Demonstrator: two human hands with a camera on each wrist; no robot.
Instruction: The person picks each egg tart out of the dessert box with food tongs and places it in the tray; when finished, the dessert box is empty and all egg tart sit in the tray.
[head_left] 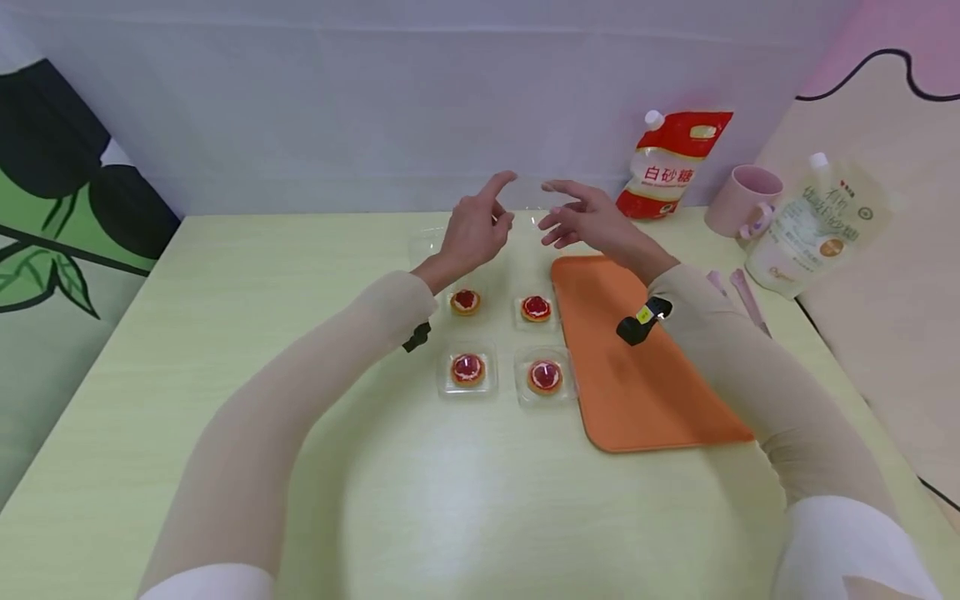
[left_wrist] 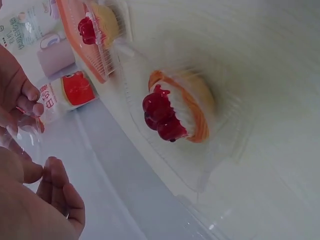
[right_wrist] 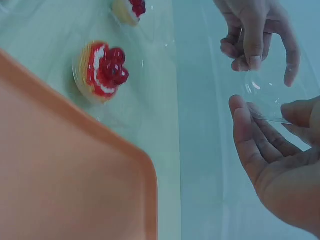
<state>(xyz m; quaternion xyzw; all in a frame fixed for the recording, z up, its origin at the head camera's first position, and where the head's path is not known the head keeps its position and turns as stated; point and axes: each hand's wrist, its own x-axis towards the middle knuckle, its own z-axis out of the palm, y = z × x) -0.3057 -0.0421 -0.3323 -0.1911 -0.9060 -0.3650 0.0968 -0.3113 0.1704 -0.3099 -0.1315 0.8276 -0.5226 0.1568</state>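
Note:
In front of the back wall, both hands are raised around a clear plastic box [right_wrist: 270, 95] whose outline is hard to see. My right hand [head_left: 592, 221] pinches its near edge between thumb and fingers. My left hand [head_left: 477, 227] holds its other side by the fingertips, the index finger stretched out and the others bent. Below the hands, several small tarts with red fruit and white cream sit in clear boxes; one tart [left_wrist: 167, 112] is close under the left wrist, another tart [right_wrist: 102, 70] under the right.
An orange tray [head_left: 637, 367] lies right of the tarts. Behind it stand a red-and-white sugar pouch [head_left: 663, 167], a pink mug [head_left: 738, 200] and a pale spouted pouch [head_left: 817, 225]. A pink utensil [head_left: 746, 296] lies by the right forearm. Another clear box [head_left: 423, 242] is left of the left hand.

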